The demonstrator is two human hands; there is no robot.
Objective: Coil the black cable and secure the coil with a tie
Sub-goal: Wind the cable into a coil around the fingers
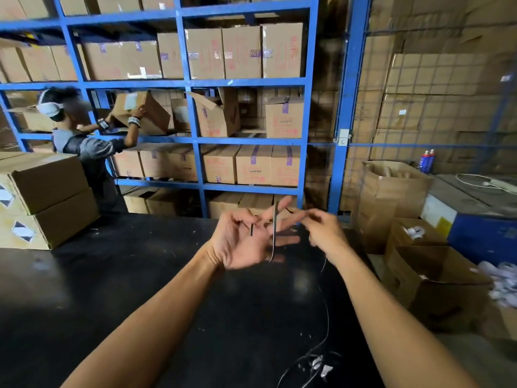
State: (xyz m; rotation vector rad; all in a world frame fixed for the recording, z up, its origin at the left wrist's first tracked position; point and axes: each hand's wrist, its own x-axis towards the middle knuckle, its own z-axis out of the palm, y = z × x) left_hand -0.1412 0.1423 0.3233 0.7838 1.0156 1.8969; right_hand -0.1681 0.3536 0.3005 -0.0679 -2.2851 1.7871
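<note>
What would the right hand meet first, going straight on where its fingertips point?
The right hand points left: likely the black cable looped over the left hand, though depth is unclear.

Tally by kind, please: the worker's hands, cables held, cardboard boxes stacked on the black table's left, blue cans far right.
Hands: 2, left hand, right hand
Black cable: 1
Cardboard boxes: 2
Blue cans: 2
Total: 7

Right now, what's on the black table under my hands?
A thin black cable drops from the right hand onto the black tabletop, into a loose tangle beside small white scraps. Forearms hide some tabletop.
</note>
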